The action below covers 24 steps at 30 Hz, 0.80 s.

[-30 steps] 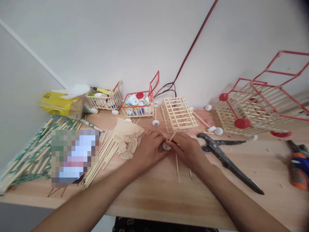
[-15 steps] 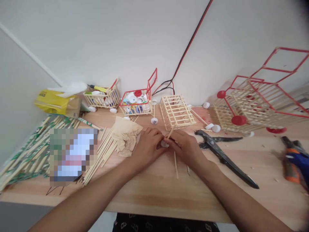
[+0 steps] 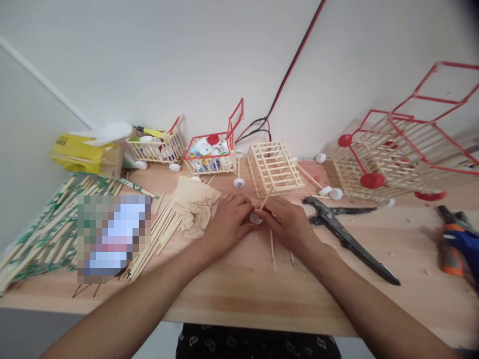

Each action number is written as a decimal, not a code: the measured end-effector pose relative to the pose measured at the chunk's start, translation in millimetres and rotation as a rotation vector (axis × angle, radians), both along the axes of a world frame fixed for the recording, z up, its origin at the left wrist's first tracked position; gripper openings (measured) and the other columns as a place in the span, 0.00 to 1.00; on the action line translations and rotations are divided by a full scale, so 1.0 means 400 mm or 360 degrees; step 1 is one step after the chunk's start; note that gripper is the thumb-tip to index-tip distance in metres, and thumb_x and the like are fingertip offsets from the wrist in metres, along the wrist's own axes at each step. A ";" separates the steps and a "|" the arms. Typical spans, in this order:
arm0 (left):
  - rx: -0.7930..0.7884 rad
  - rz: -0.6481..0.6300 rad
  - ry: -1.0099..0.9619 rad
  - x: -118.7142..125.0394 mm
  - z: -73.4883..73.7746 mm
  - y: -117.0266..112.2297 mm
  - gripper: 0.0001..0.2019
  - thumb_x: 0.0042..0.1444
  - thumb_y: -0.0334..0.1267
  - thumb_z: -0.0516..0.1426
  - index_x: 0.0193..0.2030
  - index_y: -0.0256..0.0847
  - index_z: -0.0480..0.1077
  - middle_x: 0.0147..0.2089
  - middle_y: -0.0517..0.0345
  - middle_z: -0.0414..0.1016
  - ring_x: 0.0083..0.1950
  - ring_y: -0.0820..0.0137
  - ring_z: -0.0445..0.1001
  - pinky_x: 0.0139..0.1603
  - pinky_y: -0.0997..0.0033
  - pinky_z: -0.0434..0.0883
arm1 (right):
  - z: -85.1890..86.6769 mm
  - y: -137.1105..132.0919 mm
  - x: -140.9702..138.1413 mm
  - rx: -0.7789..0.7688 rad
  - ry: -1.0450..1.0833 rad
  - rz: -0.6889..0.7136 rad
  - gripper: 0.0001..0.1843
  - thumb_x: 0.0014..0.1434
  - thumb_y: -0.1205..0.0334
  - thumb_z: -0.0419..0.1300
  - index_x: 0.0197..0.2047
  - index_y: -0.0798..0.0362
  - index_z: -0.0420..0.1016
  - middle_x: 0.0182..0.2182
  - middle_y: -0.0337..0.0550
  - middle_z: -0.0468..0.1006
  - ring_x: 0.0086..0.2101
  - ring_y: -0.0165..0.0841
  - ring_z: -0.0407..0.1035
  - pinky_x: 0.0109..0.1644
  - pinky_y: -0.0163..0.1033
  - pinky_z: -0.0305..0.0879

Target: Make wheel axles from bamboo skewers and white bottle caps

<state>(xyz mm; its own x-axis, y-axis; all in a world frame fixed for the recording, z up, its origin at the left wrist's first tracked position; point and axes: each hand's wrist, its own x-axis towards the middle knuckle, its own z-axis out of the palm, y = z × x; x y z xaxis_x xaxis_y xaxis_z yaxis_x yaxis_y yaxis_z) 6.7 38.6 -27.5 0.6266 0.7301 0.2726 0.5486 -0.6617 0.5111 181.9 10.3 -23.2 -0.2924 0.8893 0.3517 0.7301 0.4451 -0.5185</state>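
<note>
My left hand (image 3: 231, 218) is closed with its fingers curled around a small whitish bottle cap (image 3: 256, 218), partly hidden. Right beside it, my right hand (image 3: 287, 219) pinches a thin wooden stick (image 3: 266, 199) that points up and away from me. The stick's lower end meets the cap area; whether it touches the cap I cannot tell. Another wooden stick (image 3: 273, 252) lies on the table under my right hand. Just beyond the hands stands a small wooden-stick basket frame (image 3: 275, 169).
Black pliers (image 3: 348, 237) lie to the right, and a blue-orange tool (image 3: 456, 244) sits farther right. Stick carts with red handles (image 3: 210, 154) line the wall. On the left are a crumpled tan cloth (image 3: 196, 204), loose sticks (image 3: 157, 234), wrapped chopsticks (image 3: 45, 229) and a blurred phone (image 3: 116, 237).
Both hands stay close together, with the cap and stick still held. The view has shifted slightly; the grip looks almost the same.
</note>
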 end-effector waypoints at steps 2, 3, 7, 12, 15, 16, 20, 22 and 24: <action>-0.0008 0.0009 -0.0003 0.000 -0.001 0.000 0.09 0.56 0.43 0.60 0.32 0.39 0.69 0.42 0.55 0.71 0.47 0.63 0.66 0.47 0.63 0.61 | 0.001 0.000 -0.001 -0.0007 0.0007 0.0002 0.13 0.65 0.59 0.53 0.30 0.52 0.69 0.29 0.42 0.74 0.32 0.33 0.67 0.36 0.37 0.60; -0.0012 0.0011 -0.0004 0.000 -0.001 0.000 0.09 0.56 0.43 0.60 0.32 0.39 0.69 0.42 0.55 0.71 0.47 0.63 0.66 0.48 0.63 0.61 | 0.001 0.000 -0.001 -0.0003 0.0008 0.0007 0.13 0.65 0.59 0.52 0.29 0.52 0.69 0.29 0.42 0.74 0.32 0.33 0.67 0.36 0.37 0.60; -0.0018 0.0019 -0.0033 0.000 -0.004 0.000 0.09 0.55 0.42 0.61 0.33 0.40 0.70 0.41 0.55 0.71 0.46 0.63 0.66 0.47 0.63 0.61 | -0.001 0.001 -0.001 -0.0004 -0.0009 0.0023 0.13 0.65 0.59 0.52 0.30 0.51 0.69 0.30 0.43 0.74 0.33 0.34 0.67 0.37 0.37 0.60; -0.0024 0.0031 -0.0110 0.001 0.002 -0.003 0.09 0.55 0.42 0.60 0.32 0.39 0.70 0.39 0.55 0.71 0.45 0.63 0.66 0.47 0.63 0.63 | 0.003 -0.001 0.004 0.0069 -0.0052 0.0007 0.12 0.65 0.59 0.53 0.31 0.51 0.71 0.31 0.44 0.75 0.34 0.34 0.68 0.37 0.38 0.61; -0.0014 0.0055 -0.0192 0.004 0.009 -0.008 0.07 0.55 0.41 0.60 0.36 0.40 0.70 0.41 0.54 0.72 0.47 0.63 0.67 0.49 0.62 0.63 | 0.013 -0.006 0.005 0.0172 -0.0024 -0.0022 0.12 0.64 0.59 0.53 0.31 0.51 0.72 0.31 0.44 0.76 0.34 0.34 0.69 0.36 0.38 0.62; -0.0011 0.0063 -0.0210 0.005 0.011 -0.010 0.07 0.55 0.40 0.60 0.38 0.40 0.69 0.41 0.54 0.73 0.48 0.62 0.67 0.50 0.61 0.63 | 0.017 -0.008 0.006 0.0205 -0.0005 -0.0028 0.11 0.64 0.60 0.53 0.32 0.51 0.73 0.31 0.44 0.76 0.34 0.34 0.69 0.36 0.38 0.62; -0.0012 0.0073 -0.0255 0.007 0.017 -0.016 0.07 0.54 0.37 0.60 0.40 0.41 0.69 0.43 0.54 0.74 0.48 0.62 0.68 0.51 0.61 0.63 | 0.032 -0.015 0.004 0.0318 0.0046 -0.0035 0.09 0.64 0.61 0.54 0.34 0.51 0.74 0.31 0.44 0.77 0.33 0.34 0.70 0.36 0.38 0.63; -0.0005 0.0072 -0.0283 0.006 0.019 -0.017 0.09 0.54 0.36 0.60 0.42 0.42 0.68 0.44 0.55 0.74 0.49 0.63 0.68 0.51 0.61 0.64 | 0.037 -0.017 0.004 0.0356 0.0051 -0.0042 0.08 0.63 0.61 0.55 0.35 0.51 0.74 0.31 0.43 0.77 0.33 0.34 0.70 0.36 0.38 0.63; 0.0003 0.0058 -0.0310 0.003 0.020 -0.018 0.12 0.53 0.36 0.61 0.45 0.43 0.68 0.46 0.56 0.74 0.51 0.63 0.68 0.53 0.61 0.63 | 0.042 -0.019 0.005 0.0383 0.0059 -0.0056 0.07 0.63 0.62 0.55 0.35 0.51 0.74 0.31 0.43 0.78 0.33 0.34 0.71 0.36 0.38 0.64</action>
